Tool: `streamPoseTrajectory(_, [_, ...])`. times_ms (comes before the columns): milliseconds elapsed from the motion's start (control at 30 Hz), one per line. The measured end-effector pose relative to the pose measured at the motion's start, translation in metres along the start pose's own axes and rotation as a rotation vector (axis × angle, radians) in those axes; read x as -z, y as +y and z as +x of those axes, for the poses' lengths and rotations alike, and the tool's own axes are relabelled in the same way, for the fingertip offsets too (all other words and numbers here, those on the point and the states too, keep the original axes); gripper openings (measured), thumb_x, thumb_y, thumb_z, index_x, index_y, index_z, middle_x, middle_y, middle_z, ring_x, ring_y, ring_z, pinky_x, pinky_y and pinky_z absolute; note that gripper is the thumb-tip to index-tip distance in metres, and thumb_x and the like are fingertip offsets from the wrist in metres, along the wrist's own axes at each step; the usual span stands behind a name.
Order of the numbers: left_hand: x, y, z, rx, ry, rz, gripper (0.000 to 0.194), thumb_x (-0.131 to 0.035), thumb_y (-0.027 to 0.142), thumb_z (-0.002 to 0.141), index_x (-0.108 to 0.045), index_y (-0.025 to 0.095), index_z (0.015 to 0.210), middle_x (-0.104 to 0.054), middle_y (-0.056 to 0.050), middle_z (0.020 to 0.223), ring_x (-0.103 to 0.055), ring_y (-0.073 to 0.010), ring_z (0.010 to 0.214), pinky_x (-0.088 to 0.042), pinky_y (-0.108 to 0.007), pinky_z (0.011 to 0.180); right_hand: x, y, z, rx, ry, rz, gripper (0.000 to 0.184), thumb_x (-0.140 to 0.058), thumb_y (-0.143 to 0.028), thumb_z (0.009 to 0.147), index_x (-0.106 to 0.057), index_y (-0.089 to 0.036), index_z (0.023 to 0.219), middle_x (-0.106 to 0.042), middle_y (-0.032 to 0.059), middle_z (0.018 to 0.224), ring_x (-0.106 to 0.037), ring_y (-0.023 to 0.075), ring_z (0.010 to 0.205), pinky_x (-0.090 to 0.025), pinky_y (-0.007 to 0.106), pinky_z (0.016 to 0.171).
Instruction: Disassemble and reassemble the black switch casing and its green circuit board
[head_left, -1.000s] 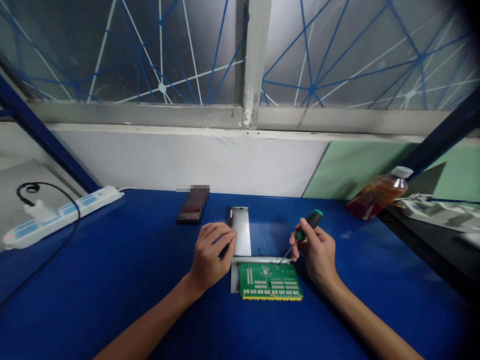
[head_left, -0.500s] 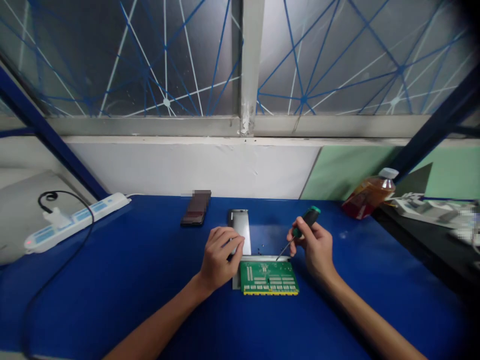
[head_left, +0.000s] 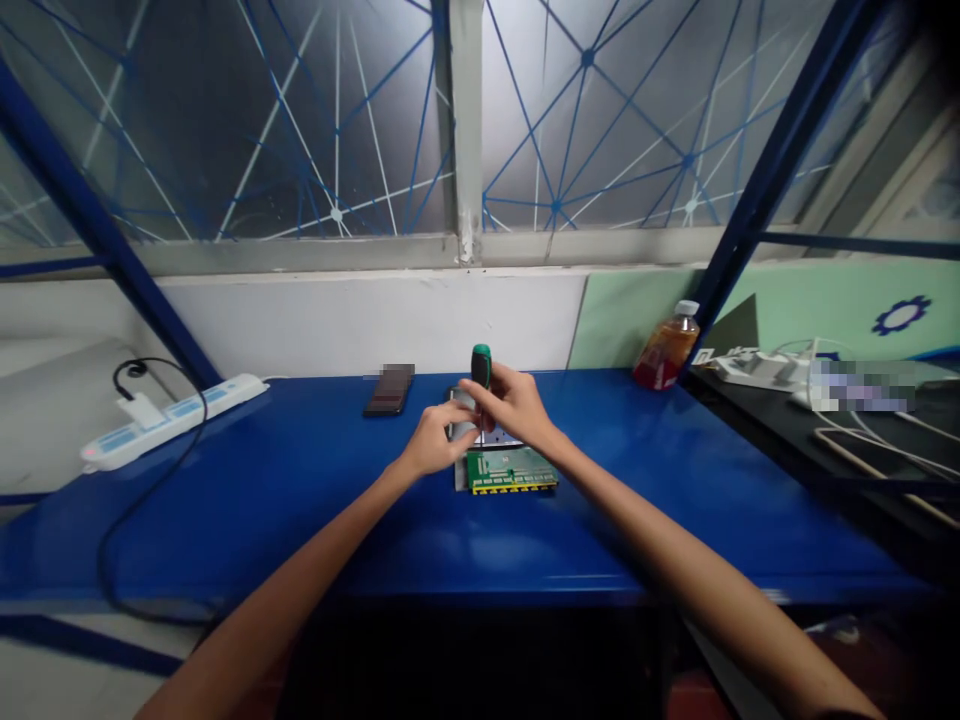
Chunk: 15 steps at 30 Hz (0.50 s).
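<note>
My right hand (head_left: 517,402) grips a screwdriver (head_left: 481,368) with a green and black handle. It stands nearly upright, its shaft pointing down at the far left edge of a green circuit board (head_left: 525,468). Close beside that shaft, my left hand (head_left: 435,440) has its thumb and fingers curled towards each other; whatever is between the fingertips is hidden. Under the board, a grey metal plate (head_left: 460,474) sticks out on the left. Behind my left fingers, a silvery metal panel (head_left: 459,397) is mostly covered by the hands. Small dark screws (head_left: 501,437) lie beyond the board.
A phone (head_left: 390,390) lies at the back of the blue table (head_left: 300,490). At the left, a white power strip (head_left: 176,420) has a black cable (head_left: 105,545) plugged in. A drink bottle (head_left: 667,345) leans at the back right, near cables and white devices (head_left: 765,368).
My right hand has carried the screwdriver leftwards from the board's right side to beside my left hand and turned it upright. The camera view has shifted, showing the table's front edge.
</note>
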<state>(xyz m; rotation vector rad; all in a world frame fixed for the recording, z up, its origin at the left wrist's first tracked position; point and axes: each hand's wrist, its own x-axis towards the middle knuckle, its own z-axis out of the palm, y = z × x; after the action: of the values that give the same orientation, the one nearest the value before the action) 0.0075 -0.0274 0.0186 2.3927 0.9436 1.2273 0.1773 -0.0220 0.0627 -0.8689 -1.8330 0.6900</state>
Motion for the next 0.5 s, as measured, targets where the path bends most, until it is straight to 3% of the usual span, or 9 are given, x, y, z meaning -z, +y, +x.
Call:
streamPoseTrajectory(267, [0.000, -0.004, -0.001, 0.054, -0.120, -0.109, 0.018, -0.060, 0.012, 0.074, -0.074, 0.015, 0.084, -0.074, -0.005, 0.096, -0.067, -0.0225, 0.093, -0.049, -0.033, 0.089, 0.000, 0.007, -0.010, 0.067, -0.023, -0.127, 0.034, -0.054, -0.052, 0.087, -0.053, -0.019, 0.076, -0.056, -0.0010, 0.056, -0.051, 0.0121, 0.053, -0.038, 0.027, 0.053])
streamPoseTrajectory(500, [-0.004, -0.008, -0.003, 0.070, -0.132, -0.099, 0.015, -0.061, 0.016, 0.078, -0.075, 0.016, 0.085, -0.075, -0.005, 0.091, -0.069, -0.0208, 0.089, -0.050, -0.030, 0.084, -0.002, 0.011, -0.011, 0.098, -0.010, -0.155, 0.036, -0.055, -0.052, 0.086, -0.049, -0.020, 0.072, -0.050, -0.0034, 0.054, -0.045, 0.0100, 0.050, -0.035, 0.026, 0.052])
